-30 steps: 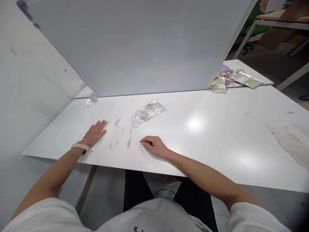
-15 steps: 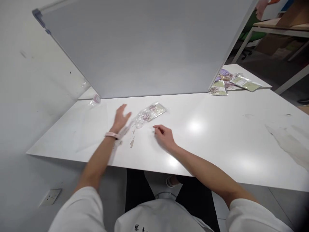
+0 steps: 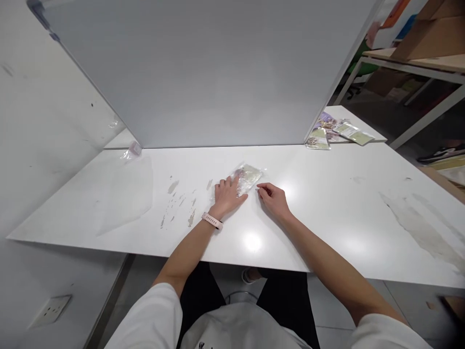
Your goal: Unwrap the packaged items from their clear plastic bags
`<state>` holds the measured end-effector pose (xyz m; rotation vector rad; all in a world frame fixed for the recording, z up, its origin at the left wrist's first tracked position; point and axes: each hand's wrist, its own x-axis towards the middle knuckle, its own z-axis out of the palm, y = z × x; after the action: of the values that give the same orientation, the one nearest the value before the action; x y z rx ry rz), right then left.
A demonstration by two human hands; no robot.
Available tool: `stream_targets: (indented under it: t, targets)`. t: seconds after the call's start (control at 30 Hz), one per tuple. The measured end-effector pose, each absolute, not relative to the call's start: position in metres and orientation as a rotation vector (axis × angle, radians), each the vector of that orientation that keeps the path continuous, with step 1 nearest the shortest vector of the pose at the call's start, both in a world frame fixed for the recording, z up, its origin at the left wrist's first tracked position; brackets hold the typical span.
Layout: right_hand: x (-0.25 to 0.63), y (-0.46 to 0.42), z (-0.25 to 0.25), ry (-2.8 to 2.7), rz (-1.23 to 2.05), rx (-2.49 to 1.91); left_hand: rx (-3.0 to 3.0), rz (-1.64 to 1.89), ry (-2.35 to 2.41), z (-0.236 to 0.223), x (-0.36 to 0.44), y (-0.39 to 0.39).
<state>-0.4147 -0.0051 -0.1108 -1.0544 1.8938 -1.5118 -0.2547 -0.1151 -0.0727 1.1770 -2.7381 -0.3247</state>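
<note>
A clear plastic packet (image 3: 250, 175) with a pale green label lies on the white table in front of me. My left hand (image 3: 227, 195), a pink band on its wrist, rests flat over the packet's near left part with fingers spread, hiding much of it. Just right of the packet, my right hand (image 3: 273, 196) is closed in a pinch, its thumb and forefinger together. Whatever is between those fingertips is too small to make out.
A large whiteboard (image 3: 218, 72) stands across the back of the table (image 3: 327, 218). Several flat packets (image 3: 354, 133) lie at the back right. A small crumpled clear bag (image 3: 132, 149) sits at the back left near the wall. Scuff marks show on the tabletop.
My left hand has moved right, from beside the packet to on top of it. My right hand stays pinched near the packet. The view has shifted slightly.
</note>
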Motion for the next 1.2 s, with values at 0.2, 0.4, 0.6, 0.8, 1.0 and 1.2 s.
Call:
stream_targets:
  t: [0.2, 0.4, 0.6, 0.8, 1.0, 1.2]
  targets:
    - [-0.419, -0.005, -0.109, 1.978, -1.55, -1.07, 1.125, -0.579, -2.556, -0.064, -0.263, -0.096]
    - [-0.418, -0.001, -0.105, 2.09, -1.466, -1.221, 1.246, -1.295, -1.974, -0.06, -0.258, -0.117]
    - [-0.417, 0.0, -0.103, 2.174, -1.31, -1.438, 1.388, -1.559, -1.501, -0.064, -0.249, -0.142]
    - [-0.404, 0.001, -0.104, 1.985, -0.997, -1.967, 1.048, -0.714, -2.097, -0.062, -0.257, -0.119]
    - [-0.399, 0.001, -0.104, 1.912, -0.841, -2.063, 1.071, -0.44, -2.336, -0.069, -0.277, -0.111]
    - [-0.398, 0.003, -0.095, 1.898, -0.846, -2.054, 1.194, -0.694, -1.928, -0.059, -0.268, -0.124]
